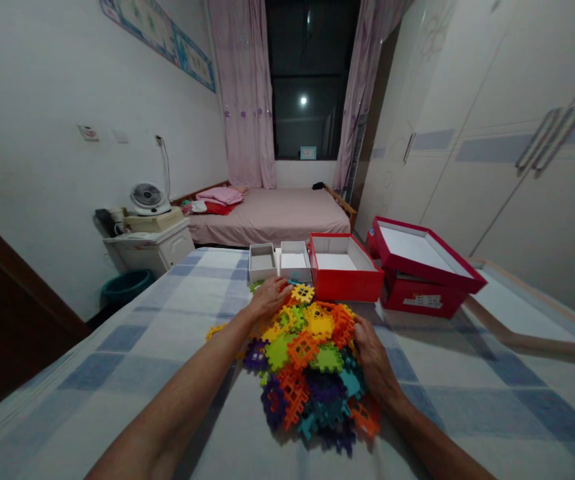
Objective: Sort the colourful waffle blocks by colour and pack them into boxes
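Note:
A heap of colourful plastic interlocking blocks, flat squares with toothed edges, lies on the checked cloth. My left hand reaches over the heap's far left edge, its fingers stretched out near a yellow block. At the right side, my right hand is cupped against the heap, touching an orange block. Its fingers are partly hidden by the blocks, and no block is clearly gripped in either hand. Purple, green and teal blocks spread towards me.
Behind the heap stand two small white boxes and an open red box. To the right, a dark red tray-like lid rests tilted on a red box. A shallow white tray lies farther right. Beyond is a bed.

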A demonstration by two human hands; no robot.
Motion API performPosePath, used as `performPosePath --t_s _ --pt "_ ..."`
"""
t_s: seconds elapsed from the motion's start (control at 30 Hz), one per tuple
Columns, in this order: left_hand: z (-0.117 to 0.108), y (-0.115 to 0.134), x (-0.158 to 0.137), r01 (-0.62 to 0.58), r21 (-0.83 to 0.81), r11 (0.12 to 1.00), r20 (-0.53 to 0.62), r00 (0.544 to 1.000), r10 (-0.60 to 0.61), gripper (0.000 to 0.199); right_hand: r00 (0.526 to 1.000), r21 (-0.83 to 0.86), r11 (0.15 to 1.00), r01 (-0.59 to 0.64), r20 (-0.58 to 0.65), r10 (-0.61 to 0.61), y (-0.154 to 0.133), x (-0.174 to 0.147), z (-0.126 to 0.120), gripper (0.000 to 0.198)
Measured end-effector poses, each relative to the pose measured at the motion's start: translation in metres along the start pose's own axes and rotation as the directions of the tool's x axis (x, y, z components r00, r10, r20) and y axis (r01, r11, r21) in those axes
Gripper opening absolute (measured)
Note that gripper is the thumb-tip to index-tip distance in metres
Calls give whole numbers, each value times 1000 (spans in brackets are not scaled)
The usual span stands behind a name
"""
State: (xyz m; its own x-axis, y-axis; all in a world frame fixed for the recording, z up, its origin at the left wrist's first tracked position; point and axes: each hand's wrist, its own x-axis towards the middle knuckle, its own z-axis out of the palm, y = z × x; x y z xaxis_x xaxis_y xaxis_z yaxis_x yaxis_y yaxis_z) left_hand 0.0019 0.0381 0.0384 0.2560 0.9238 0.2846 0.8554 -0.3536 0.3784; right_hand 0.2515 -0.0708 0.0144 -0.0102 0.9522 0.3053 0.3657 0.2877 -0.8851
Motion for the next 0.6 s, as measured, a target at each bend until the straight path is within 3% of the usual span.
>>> performPosePath --t_s 0.13,0.3,0.53,0.6 --pt "2 5 0 -13 -16 1000 75 997 14 38 993 65 992 -108 -40 111 -11 -1 0 55" --pt "-9 20 -34 -40 -43 998 118 992 45 44 999 32 998 -47 -12 47 -11 -1 1 51" --pt "-32 54 -87 -250 -155 956 -19 968 250 46 999 16 999 -32 -1 32 -6 -1 1 51" --pt "-37 46 -105 -205 -100 974 -58 978 200 46 1000 -4 999 -31 0 31 -3 0 0 52"
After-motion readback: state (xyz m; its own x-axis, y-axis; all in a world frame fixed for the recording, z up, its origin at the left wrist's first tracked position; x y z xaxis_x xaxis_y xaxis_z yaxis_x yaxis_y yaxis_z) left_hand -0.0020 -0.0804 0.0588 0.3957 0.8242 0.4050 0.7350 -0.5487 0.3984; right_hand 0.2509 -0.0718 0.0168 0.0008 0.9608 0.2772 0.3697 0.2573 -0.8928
